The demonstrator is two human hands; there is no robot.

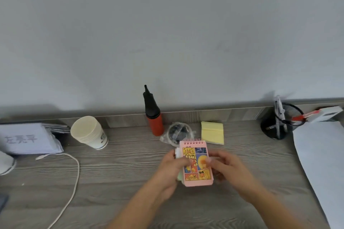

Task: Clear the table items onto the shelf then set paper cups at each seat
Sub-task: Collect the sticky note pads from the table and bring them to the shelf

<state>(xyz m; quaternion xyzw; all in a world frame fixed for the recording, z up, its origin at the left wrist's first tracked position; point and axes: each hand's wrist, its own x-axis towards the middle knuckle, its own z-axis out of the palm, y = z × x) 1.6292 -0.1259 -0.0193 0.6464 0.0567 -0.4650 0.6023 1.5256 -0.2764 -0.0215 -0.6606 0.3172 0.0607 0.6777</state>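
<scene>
**Gathering the small pads for the shelf**

Both hands closed on a little stack: left hand (172, 168) gripping the left edge, thumb over the cover; right hand (226, 170) pinching the right edge of the pink spiral notebook (197, 161). Held just above the table (115, 188), with pale green and white pads tucked beneath it, their edges peeking out by the left hand. Judged: squaring the stack before carrying it off.

To do it well: keep thumbs on top and fingers under, so the lower pads cannot slide out; tap edges flush; lift level. Shelf not in view, so direction of carry cannot be told.

Just beyond the hands: a bagged coil (177, 133), a yellow sticky pad (212, 133), a red pump (154, 115). Well left of the left hand: the paper cups (89, 133), stacked, for the seats later. Far right of the right hand: a mesh pen holder (281, 121).
</scene>
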